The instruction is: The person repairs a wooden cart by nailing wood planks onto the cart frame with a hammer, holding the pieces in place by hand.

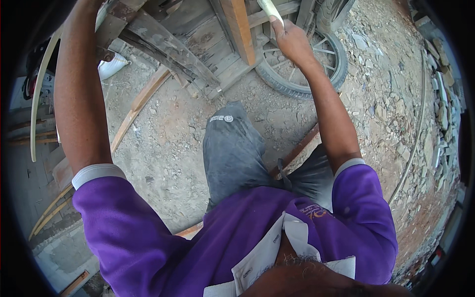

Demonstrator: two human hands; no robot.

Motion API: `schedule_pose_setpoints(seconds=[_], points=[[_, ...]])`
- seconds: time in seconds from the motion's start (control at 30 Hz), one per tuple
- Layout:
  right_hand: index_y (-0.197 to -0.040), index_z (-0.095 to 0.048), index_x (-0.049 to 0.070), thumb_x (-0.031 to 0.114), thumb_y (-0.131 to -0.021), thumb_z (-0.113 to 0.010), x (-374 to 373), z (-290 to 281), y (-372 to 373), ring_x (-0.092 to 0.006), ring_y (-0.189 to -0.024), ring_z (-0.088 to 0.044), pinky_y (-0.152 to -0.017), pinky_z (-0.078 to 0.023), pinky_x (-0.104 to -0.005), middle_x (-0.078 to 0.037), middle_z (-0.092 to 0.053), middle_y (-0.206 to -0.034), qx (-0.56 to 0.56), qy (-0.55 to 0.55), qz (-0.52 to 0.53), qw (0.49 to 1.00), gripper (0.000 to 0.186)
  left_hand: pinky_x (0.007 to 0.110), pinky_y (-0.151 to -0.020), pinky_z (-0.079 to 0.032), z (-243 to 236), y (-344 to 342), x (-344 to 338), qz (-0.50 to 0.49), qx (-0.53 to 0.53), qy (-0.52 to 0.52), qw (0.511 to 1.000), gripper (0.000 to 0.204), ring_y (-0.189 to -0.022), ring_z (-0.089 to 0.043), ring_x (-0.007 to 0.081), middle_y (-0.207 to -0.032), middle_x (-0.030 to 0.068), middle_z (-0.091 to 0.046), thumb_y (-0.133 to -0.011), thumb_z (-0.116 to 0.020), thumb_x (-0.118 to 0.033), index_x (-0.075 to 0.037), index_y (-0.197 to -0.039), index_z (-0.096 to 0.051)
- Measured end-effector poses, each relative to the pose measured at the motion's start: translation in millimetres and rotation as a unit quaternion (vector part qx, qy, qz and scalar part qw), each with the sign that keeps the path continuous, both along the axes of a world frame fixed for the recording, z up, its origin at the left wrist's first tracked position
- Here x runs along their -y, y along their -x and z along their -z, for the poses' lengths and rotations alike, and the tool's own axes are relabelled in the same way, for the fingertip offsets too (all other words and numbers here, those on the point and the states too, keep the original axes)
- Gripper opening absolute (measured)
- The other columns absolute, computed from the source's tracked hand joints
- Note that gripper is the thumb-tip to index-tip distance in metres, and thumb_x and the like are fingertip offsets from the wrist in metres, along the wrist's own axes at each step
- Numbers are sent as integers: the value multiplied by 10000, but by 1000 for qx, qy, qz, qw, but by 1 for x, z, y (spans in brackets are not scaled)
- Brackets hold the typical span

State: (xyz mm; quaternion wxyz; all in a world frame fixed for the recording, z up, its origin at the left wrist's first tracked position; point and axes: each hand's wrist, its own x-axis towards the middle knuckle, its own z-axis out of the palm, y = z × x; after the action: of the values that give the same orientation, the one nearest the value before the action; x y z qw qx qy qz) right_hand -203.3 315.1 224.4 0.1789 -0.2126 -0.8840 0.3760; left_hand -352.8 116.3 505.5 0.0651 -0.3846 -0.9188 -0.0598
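Observation:
My right hand (295, 43), at the upper right, is closed around a pale, smooth bar (270, 10). Its thumb lies along the bar, which runs out past the top edge, so I cannot tell its full shape. On the left, my left forearm (81, 89) reaches up and leaves the picture at the top; the hand itself is cut off. Weathered wooden planks and beams (168, 47) lie between my arms. An orange-brown wooden post (238, 32) stands just left of my right hand. Below that hand is a spoked wheel with a tyre (282, 84).
A bent wooden batten (141, 99) lies on the dusty ground beside a white sack (114, 66). Long curved wooden strips (37, 99) are at the far left. Rubble (391, 99) and stacked stone pieces (442, 99) cover the right side. My knee (230, 128) is bent before me.

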Motion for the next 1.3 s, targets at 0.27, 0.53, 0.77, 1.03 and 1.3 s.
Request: schedule_pose_setpoints(seconds=[0.27, 0.53, 0.77, 1.03, 1.3], points=[[-1003, -619, -68, 481, -1024, -405, -21, 118, 4, -529, -888, -613, -789, -493, -550, -371, -621, -879, 37, -37, 74, 996, 589, 322, -762, -504, -1, -15, -29, 33, 45, -6, 998, 559, -828, -634, 185, -1153, 107, -705, -877, -648, -457, -55, -1266, -657], [-906, -563, -19, 486, -1029, -416, 32, -10, -20, -528, -778, -602, -731, -496, -546, -311, -627, -776, -263, 118, 181, 940, 540, 309, -645, -488, -6, -9, 5, 34, -3, -47, 998, 551, -727, -609, 161, -997, 86, -724, -854, -670, -463, -79, -1250, -674], [-1040, -601, -95, 538, -1010, -390, -27, 74, -3, -518, -933, -628, -837, -482, -558, -363, -648, -907, 52, -29, 24, 998, 667, 326, -717, -502, -3, 18, -10, -9, -53, 19, 998, 507, -829, -639, 188, -1046, 97, -723, -874, -661, -431, -60, -1218, -685], [-856, -585, -39, 526, -1021, -399, 2, 60, -10, -468, -797, -654, -701, -508, -525, -275, -655, -769, -129, -34, 170, 976, 617, 306, -852, -524, 5, 46, -11, 107, -7, -81, 991, 536, -951, -675, 197, -1100, 138, -717, -879, -704, -336, 47, -1247, -630], [-1019, -582, -98, 537, -1022, -359, 1, 15, -3, -505, -838, -637, -792, -501, -538, -329, -644, -823, -67, 21, 84, 994, 672, 283, -822, -520, -2, 69, 4, 45, 212, -67, 974, 620, -992, -667, 178, -1161, 108, -670, -889, -660, -499, -77, -1340, -605]])
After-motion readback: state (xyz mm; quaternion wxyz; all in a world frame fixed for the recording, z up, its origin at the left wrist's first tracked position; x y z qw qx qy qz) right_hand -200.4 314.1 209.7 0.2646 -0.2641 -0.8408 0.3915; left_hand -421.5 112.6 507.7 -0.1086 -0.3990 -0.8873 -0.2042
